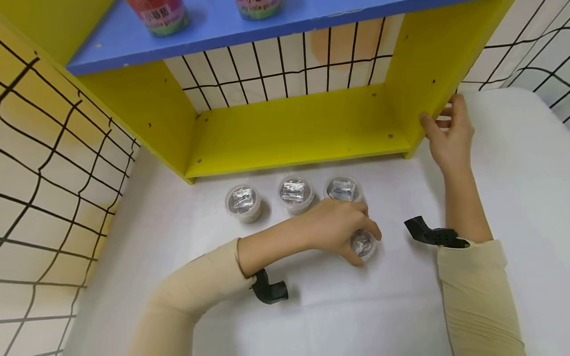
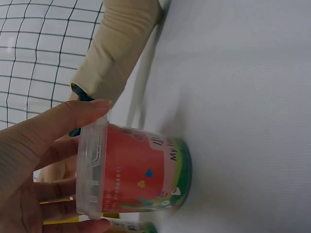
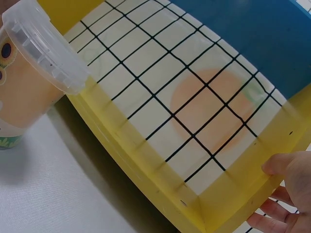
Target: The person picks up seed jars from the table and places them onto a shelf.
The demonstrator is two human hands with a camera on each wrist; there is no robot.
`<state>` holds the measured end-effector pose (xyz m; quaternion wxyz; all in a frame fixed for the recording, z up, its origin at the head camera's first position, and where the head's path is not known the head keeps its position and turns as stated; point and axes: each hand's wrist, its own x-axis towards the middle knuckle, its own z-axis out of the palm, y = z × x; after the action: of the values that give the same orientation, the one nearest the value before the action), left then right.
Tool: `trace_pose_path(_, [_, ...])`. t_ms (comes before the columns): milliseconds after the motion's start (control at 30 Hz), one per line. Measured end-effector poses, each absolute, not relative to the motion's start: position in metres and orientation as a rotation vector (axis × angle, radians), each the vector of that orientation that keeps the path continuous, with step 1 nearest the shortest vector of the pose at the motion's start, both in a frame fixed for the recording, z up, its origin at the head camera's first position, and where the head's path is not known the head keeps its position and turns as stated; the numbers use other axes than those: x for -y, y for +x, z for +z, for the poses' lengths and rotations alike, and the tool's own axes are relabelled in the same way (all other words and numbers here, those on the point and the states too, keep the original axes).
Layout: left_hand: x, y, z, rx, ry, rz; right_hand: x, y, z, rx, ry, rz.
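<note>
My left hand (image 1: pixel 336 225) reaches over a lidded plastic cup (image 1: pixel 365 243) on the white table. Its thumb and fingers grip the clear lid. From the side, the left wrist view shows this cup (image 2: pixel 141 170) with a red label and a green base band. My right hand (image 1: pixel 454 136) holds the right side panel of a yellow and blue shelf (image 1: pixel 289 133), thumb on the inner face and fingers around the outer side. Three more cups line up before the shelf: a left one (image 1: pixel 243 202), a middle one (image 1: pixel 296 194) and a right one (image 1: pixel 343 188) partly behind my left hand.
Two cups, a red-labelled one (image 1: pixel 161 17) and another (image 1: pixel 259 7), stand on the blue upper board (image 1: pixel 213 37). Black wire grid (image 1: pixel 49 163) runs along the left side and behind the shelf. White cloth (image 1: pixel 334 316) covers the table.
</note>
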<state>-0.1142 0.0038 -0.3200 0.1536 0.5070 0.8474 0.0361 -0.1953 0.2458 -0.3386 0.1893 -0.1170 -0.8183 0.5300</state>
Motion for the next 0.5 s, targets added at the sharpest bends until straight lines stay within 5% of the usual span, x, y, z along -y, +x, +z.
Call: trace_pose_path(500, [-0.012, -0.103, -0.311, -2.439, 1.555, -0.084, -0.246, -0.196, -0.338, 2.288, -0.315, 1.496])
